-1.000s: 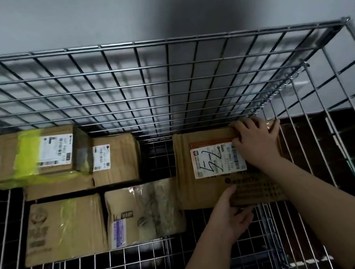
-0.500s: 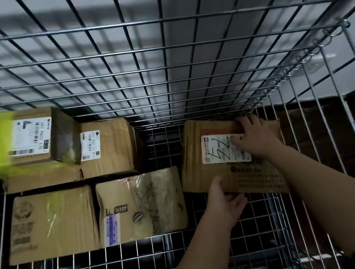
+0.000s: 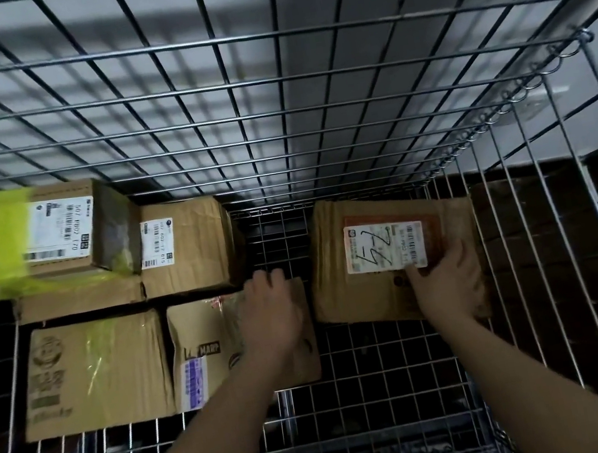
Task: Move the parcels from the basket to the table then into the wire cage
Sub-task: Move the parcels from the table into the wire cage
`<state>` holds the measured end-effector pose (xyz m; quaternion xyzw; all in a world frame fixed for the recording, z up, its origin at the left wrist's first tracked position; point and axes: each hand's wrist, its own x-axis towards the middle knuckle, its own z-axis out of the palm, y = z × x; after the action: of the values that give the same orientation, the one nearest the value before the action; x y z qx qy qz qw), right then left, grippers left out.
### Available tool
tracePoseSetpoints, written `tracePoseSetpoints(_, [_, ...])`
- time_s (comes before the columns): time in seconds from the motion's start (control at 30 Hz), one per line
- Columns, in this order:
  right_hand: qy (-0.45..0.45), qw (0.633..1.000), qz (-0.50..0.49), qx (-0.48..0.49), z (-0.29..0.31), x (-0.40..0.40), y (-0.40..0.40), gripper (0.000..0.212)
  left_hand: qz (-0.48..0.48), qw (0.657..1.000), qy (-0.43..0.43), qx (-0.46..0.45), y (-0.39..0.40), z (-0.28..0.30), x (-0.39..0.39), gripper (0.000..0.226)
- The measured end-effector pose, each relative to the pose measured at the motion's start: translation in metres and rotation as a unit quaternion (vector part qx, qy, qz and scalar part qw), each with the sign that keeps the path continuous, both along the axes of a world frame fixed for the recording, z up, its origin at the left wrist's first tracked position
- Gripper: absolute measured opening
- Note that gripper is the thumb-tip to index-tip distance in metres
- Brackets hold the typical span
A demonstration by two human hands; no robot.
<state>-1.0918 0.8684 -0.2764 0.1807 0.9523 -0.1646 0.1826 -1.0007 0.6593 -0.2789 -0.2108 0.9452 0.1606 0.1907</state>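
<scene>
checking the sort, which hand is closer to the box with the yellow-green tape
Left. The left hand rests on the taped parcel with the purple label, below and right of the yellow-green taped box. The right hand lies farther right, on the parcel with the handwritten label.

Five brown cardboard parcels lie inside the wire cage point(image 3: 308, 105), the white-labelled parcel point(image 3: 374, 253) flat at right.

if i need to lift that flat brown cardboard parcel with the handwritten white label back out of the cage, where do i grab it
Probably by its two short side edges, from above. The flat brown cardboard parcel with the handwritten white label lies label-up on the wire cage floor, with a gap on its left. The right hand already rests on its near right corner.
</scene>
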Motion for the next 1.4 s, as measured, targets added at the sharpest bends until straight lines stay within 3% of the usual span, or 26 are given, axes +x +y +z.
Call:
tracePoseSetpoints(0.1, [0.013, 0.991, -0.133, -0.029, -0.008, 0.030, -0.005, 0.099, -0.056, 0.995, -0.079, -0.034, -0.019, -0.017, 0.003, 0.079])
tracePoseSetpoints(0.2, [0.031, 0.956, -0.278, -0.087, -0.011, 0.045, -0.011, 0.106, -0.081, 0.986, -0.147, -0.020, -0.024, -0.027, 0.004, 0.087])
tracePoseSetpoints(0.3, [0.035, 0.892, -0.421, -0.165, -0.015, 0.042, -0.010, 0.112, -0.082, 0.985, -0.151, -0.017, -0.023, -0.027, 0.005, 0.082])
tracePoseSetpoints(0.4, [0.045, 0.792, -0.525, -0.309, -0.015, 0.035, -0.006, 0.114, -0.094, 0.980, -0.172, -0.017, -0.020, -0.023, 0.009, 0.074])
tracePoseSetpoints(0.47, [0.032, 0.767, -0.529, -0.362, -0.015, 0.034, -0.005, 0.115, -0.107, 0.976, -0.190, -0.015, -0.019, -0.022, 0.015, 0.068])
tracePoseSetpoints(0.63, [0.004, 0.779, -0.496, -0.384, -0.016, 0.029, -0.002, 0.115, -0.109, 0.973, -0.201, -0.002, -0.021, -0.018, 0.017, 0.065])
tracePoseSetpoints(0.8, [-0.001, 0.790, -0.429, -0.438, -0.017, 0.018, -0.010, 0.100, -0.092, 0.968, -0.233, 0.028, -0.027, -0.016, 0.012, 0.064])
tracePoseSetpoints(0.9, [-0.074, 0.761, -0.422, -0.488, -0.015, 0.014, -0.015, 0.082, -0.074, 0.971, -0.225, 0.040, -0.024, -0.017, 0.020, 0.068])
tracePoseSetpoints(1.03, [-0.204, 0.695, -0.413, -0.552, -0.019, 0.022, -0.025, 0.068, -0.075, 0.975, -0.204, 0.033, -0.024, -0.015, 0.025, 0.066])
tracePoseSetpoints(1.2, [-0.186, 0.721, -0.391, -0.541, -0.024, 0.025, -0.046, 0.073, -0.057, 0.974, -0.214, 0.056, -0.029, -0.013, 0.029, 0.062])
tracePoseSetpoints(1.4, [-0.197, 0.716, -0.390, -0.544, -0.028, 0.018, -0.048, 0.068, -0.050, 0.976, -0.202, 0.064, -0.029, -0.010, 0.032, 0.058])
